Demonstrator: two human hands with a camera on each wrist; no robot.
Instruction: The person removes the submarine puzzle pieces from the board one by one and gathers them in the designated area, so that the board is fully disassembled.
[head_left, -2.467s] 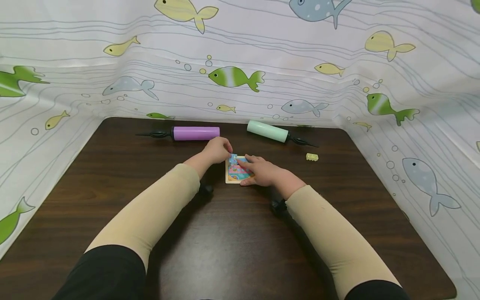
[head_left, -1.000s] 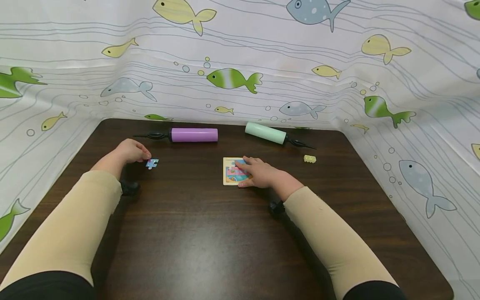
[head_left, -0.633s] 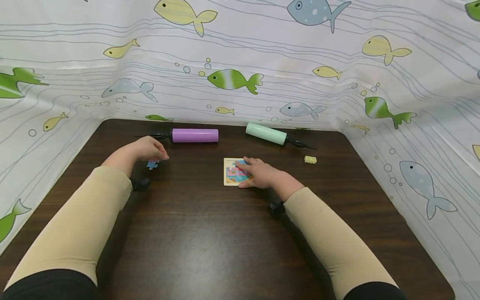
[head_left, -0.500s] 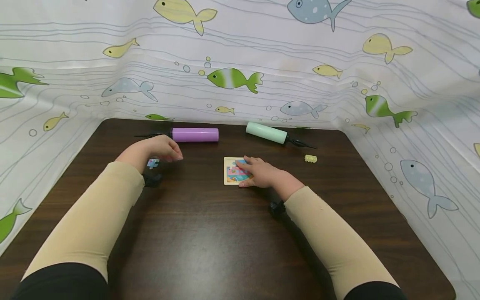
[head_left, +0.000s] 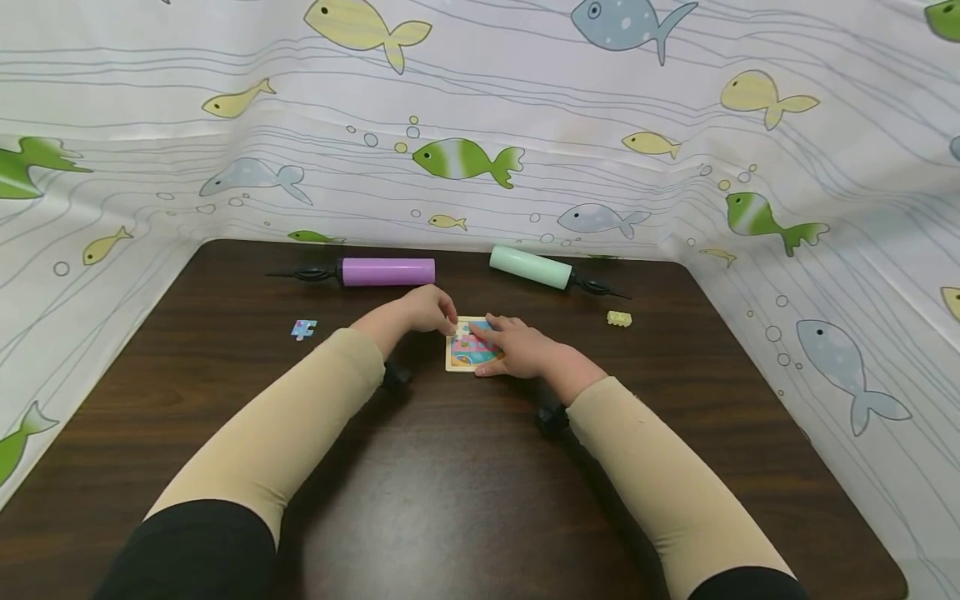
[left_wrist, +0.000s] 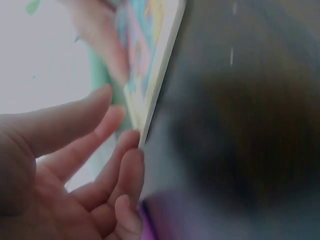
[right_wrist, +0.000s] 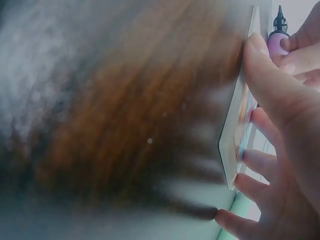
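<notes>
A small jigsaw puzzle [head_left: 470,358] in a pale frame lies mid-table, printed in pink, blue and orange; its upper left part shows bare pale backing. My right hand [head_left: 522,345] rests over its right side, fingers spread, thumb at the near edge [right_wrist: 231,120]. At the upper left corner is my left hand [head_left: 429,310], fingertips right at the frame. The left wrist view shows its thumb and fingers [left_wrist: 131,167] apart, loosely bent, with nothing between them. A loose blue puzzle piece [head_left: 303,330] with a pink mark lies flat on the table to the left.
Behind the puzzle lie a purple hand pump [head_left: 387,272] and a mint green one [head_left: 531,267], each with a black nozzle end. A small yellow toy brick [head_left: 619,318] sits to the right. A fish-printed curtain [head_left: 480,108] stands around the dark wooden table [head_left: 420,500].
My left hand took the blue piece from the puzzle's upper left corner, set it down on the left, let go and came back to the frame. The right hand stayed in place.
</notes>
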